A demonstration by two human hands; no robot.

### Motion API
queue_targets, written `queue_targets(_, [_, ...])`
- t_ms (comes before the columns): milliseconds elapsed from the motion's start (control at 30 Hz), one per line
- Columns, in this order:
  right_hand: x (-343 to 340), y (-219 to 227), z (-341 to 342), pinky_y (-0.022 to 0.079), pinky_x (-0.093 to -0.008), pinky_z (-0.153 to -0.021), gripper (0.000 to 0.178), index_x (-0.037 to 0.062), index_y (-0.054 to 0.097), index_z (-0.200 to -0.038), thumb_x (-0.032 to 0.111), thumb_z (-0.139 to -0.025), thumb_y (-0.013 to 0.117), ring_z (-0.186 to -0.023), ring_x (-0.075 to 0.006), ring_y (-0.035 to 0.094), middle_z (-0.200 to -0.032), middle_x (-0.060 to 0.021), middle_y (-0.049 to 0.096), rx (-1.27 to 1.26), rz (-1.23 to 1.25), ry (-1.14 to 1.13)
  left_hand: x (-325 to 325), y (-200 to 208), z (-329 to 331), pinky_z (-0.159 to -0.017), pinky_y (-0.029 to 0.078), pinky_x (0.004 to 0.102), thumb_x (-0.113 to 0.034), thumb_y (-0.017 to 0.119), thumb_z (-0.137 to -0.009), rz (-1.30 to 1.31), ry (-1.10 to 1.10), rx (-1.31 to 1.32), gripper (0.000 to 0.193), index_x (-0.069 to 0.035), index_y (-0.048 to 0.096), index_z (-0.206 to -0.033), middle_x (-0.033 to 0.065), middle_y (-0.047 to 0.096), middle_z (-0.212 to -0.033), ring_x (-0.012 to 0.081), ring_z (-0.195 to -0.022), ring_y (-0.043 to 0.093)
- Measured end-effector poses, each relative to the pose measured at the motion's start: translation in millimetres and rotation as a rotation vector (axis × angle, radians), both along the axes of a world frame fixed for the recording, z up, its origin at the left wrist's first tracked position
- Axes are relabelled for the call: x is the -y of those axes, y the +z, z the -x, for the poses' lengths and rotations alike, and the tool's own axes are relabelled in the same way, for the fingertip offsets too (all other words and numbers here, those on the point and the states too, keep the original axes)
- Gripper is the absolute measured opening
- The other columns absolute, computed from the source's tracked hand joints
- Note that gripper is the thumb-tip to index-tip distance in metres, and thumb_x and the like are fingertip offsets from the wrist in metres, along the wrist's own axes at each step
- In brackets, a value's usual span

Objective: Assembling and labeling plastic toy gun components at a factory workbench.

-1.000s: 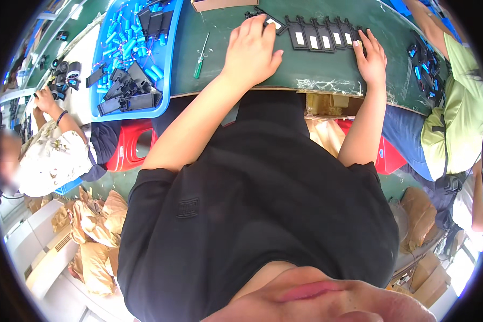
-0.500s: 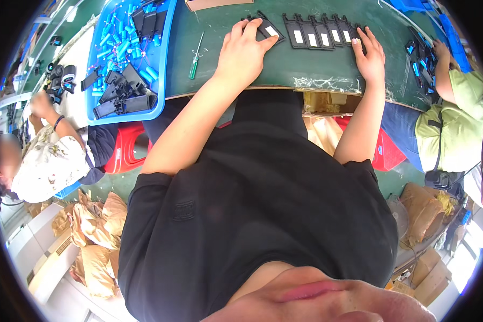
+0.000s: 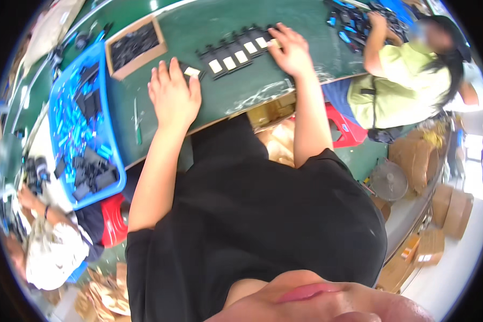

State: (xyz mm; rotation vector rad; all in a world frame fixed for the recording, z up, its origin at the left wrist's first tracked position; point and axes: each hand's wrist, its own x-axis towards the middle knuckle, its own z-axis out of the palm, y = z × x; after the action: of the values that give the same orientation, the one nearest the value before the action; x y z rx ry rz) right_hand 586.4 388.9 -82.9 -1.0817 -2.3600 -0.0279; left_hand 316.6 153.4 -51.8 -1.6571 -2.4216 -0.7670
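Several flat black plastic pieces with white labels stand side by side in a row (image 3: 229, 62) on the green table. My right hand (image 3: 292, 52) lies at the right end of this row, fingers stretched out and touching the last piece. Left of the row, a separate black piece (image 3: 192, 71) with a white label lies at a slant, partly covered by my left hand (image 3: 173, 95). That hand rests on the table with its fingers spread; its thumb side is against the piece.
A green-handled screwdriver (image 3: 138, 134) lies left of my left hand. Beyond stand a cardboard box (image 3: 138, 72) of black parts and a blue tray (image 3: 115, 155) of blue cylinders and black parts. Co-workers sit at both sides, the right one by a pile of black and blue parts (image 3: 344, 36).
The whole view has turned, bringing the cardboard box and the right co-worker further into sight. Both hands stay beside the same black pieces, with fingers still stretched out.
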Motion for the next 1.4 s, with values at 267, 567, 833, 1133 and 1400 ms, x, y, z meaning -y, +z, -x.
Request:
queue_targets(267, [21,17,-2,0.026,-0.0572,-0.126,0.052,0.0185,0.060,-0.149,0.043,-0.104,0.057,-0.153,-0.0391,0.038,-0.165,-0.0115,0.045,0.089,0.085,-0.013,-7,3,-5,-0.123,0.025,0.0683,-0.034,0.066,-0.099,0.187,-0.190,-0.153,0.065,-0.008,0.049,-0.155,0.0240,0.039,-0.163,0.0438,-0.154,0.032])
queue_targets(567, [105,28,33,0.030,-0.0617,-0.123,0.056,0.0063,0.061,-0.144,0.042,-0.101,0.060,-0.148,-0.0512,0.040,-0.162,-0.0208,0.045,0.100,0.081,-0.058,42,23,19,-0.127,0.022,0.0631,-0.008,0.064,-0.080,0.153,-0.310,-0.002,0.070,0.002,0.047,-0.147,0.0234,0.042,-0.159,0.0447,-0.154,0.033])
queue_targets(833, [109,54,18,0.036,-0.0590,-0.117,0.069,0.0053,0.053,-0.150,0.039,-0.093,0.071,-0.141,-0.0440,0.049,-0.155,-0.0215,0.052,-0.115,0.236,0.049,60,34,24,-0.128,0.017,0.0635,0.002,0.058,-0.071,0.200,-0.268,-0.037,0.081,-0.002,0.046,-0.152,0.0239,0.033,-0.164,0.0467,-0.156,0.026])
queue_targets(1133, [66,45,-16,0.041,-0.0523,-0.113,0.070,0.0012,0.060,-0.141,0.041,-0.085,0.075,-0.131,-0.0409,0.057,-0.141,-0.0207,0.064,-0.159,0.082,0.259,49,26,10,-0.127,0.015,0.0653,-0.042,0.077,-0.087,0.232,-0.318,-0.105,0.086,-0.007,0.043,-0.158,0.0214,0.033,-0.167,0.0425,-0.157,0.027])
queue_targets(1400, [74,48,-12,0.039,-0.0496,-0.114,0.069,0.0055,0.063,-0.140,0.043,-0.084,0.077,-0.133,-0.0376,0.054,-0.141,-0.0152,0.065,-0.105,0.083,0.257,52,28,12,-0.128,0.016,0.0635,-0.037,0.077,-0.088,0.206,-0.297,-0.075,0.080,-0.006,0.047,-0.155,0.0194,0.036,-0.166,0.0425,-0.155,0.031])
